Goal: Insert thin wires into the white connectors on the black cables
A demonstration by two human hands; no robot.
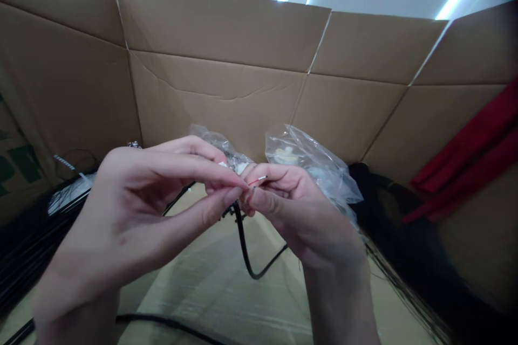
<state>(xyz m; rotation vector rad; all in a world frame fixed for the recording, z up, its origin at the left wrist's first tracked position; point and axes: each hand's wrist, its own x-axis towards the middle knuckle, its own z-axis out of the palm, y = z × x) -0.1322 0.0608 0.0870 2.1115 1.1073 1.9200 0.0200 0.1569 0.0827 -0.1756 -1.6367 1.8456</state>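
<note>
My left hand [154, 199] and my right hand [291, 202] meet in the middle of the view, fingertips touching. Both pinch the stripped end of a black cable [246, 250]. A thin red wire with a bare metal tip [259, 179] sticks out over my right fingers. The cable hangs down from the hands in a loop and rises again to the right. Behind the hands stand two clear plastic bags [307, 159] with small pale parts inside; the left one is partly hidden by my fingers.
Brown cardboard walls [226, 38] enclose the work area on all sides, with a cardboard floor [226, 291] below. Bundles of black cables [28, 237] lie at the left and at the right [404, 237]. Red cloth [469, 151] hangs at the right.
</note>
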